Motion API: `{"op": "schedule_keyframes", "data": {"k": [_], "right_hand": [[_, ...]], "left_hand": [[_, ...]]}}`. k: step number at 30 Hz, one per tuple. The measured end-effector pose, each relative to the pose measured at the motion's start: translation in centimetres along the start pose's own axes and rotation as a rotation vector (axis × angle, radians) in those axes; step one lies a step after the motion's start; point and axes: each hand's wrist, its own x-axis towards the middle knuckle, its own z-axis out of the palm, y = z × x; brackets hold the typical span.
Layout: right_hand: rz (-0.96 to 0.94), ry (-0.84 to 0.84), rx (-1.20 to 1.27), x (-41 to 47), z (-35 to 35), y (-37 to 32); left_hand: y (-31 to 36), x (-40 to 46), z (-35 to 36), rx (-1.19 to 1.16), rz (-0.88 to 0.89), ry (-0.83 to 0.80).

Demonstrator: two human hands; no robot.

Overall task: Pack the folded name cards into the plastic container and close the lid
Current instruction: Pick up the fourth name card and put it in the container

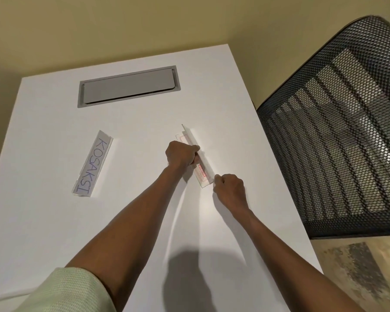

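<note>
Far left, at the bottom edge, a pale green sleeve (pixel 77 289) covers the upper left arm. On the white table (pixel 43 221), left of centre, a folded name card (pixel 92 163) lettered "KOSAKSI" lies flat and untouched, well apart from both hands. Beyond it, toward the far edge, a grey cable hatch (pixel 128 86) is set flush in the tabletop.

Right of centre, the left hand (pixel 182 155) is curled into a fist over the middle of a second card (pixel 200 170), which carries red print; the fingers appear to pinch its raised fold. The right hand (pixel 229 188), also curled, grips the near end of the same card. No plastic container or lid is in view.

Judgement: packing is not yet begun as far as the picture shows. One card is in hand, apparently being flattened or lifted; the other waits; filling and closing remain.

Clearances: the held card lies near the table's right edge, with a black mesh chair back (pixel 336 131) just beyond it. Open tabletop lies between the two cards and toward the near edge, giving room to move leftward.
</note>
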Motion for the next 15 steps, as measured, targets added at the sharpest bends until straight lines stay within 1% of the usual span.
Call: {"op": "schedule_keyframes", "data": {"k": [4, 7, 9, 12, 15], "right_hand": [[0.071, -0.024, 0.1, -0.1, 0.2, -0.2], [0.252, -0.075, 0.376, -0.4, 0.3, -0.7], [0.33, -0.097, 0.54, -0.9, 0.5, -1.2], [0.373, -0.126, 0.667, -1.6, 0.9, -1.8], [0.408, -0.163, 0.733, -2.2, 1.3, -2.7]], "left_hand": [[-0.2, 0.4, 0.1, -0.039, -0.024, 0.009], [-0.6, 0.7, -0.2, -0.072, -0.048, 0.017], [-1.0, 0.8, -0.7, -0.105, -0.065, 0.02], [-1.9, 0.8, -1.7, -0.142, -0.084, 0.03], [-2.8, 0.8, -2.9, -0.188, -0.094, 0.021]]}}
